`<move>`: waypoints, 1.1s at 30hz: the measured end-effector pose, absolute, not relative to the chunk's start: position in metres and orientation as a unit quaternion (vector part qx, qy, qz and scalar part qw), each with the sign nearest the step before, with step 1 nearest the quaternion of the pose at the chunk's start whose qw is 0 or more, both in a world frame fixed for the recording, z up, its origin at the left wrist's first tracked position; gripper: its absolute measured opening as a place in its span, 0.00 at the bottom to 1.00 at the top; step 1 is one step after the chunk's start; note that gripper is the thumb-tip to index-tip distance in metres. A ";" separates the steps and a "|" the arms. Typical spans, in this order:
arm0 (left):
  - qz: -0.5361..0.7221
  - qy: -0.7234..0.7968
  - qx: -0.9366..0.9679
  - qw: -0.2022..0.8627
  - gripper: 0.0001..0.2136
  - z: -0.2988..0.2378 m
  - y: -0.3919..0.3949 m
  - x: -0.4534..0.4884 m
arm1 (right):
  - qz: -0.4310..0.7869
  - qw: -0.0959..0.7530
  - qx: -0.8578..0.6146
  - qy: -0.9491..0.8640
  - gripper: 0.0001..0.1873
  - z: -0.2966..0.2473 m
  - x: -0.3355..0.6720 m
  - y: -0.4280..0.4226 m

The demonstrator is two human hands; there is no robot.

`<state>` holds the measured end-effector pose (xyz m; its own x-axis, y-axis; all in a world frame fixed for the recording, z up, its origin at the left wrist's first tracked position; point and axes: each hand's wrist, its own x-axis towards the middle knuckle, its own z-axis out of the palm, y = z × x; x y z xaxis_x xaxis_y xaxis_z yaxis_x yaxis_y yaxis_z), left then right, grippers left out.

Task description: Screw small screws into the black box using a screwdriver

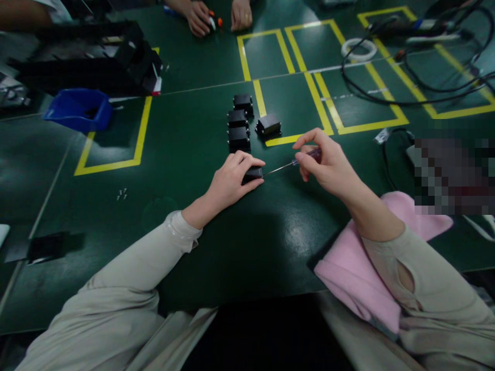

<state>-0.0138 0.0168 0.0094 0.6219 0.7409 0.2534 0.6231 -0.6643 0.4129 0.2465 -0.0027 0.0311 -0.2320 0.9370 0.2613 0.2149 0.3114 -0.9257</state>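
Note:
My left hand (232,178) is closed over a small black box (253,174) pressed on the green table (185,154). My right hand (328,165) pinches a thin screwdriver (294,163) with a clear reddish handle; its tip touches the box's right side. Beyond my hands, three more black boxes (238,129) stand in a column, and another black box (268,125) sits beside them on a yellow tape line.
A blue bin (79,109) and black trays (88,56) stand far left. Small screws (122,194) lie left of my arm. Cables (406,77) and a tape roll (359,49) are far right. Another person's hands (218,16) rest at the far edge. A pink cloth (367,278) lies under my right forearm.

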 end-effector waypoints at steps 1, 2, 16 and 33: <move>0.205 0.383 0.889 0.144 0.15 0.009 0.017 -0.014 | 0.397 0.448 -0.429 -0.676 0.08 0.031 0.247 -0.003; 0.205 0.383 0.889 0.145 0.15 0.010 0.017 -0.014 | 0.397 0.447 -0.431 -0.676 0.08 0.031 0.247 -0.003; 0.204 0.385 0.889 0.143 0.15 0.009 0.017 -0.014 | 0.409 0.447 -0.434 -0.667 0.06 0.033 0.247 -0.002; 0.206 0.385 0.887 0.151 0.15 0.010 0.016 -0.014 | 0.412 0.436 -0.437 -0.670 0.07 0.035 0.247 -0.003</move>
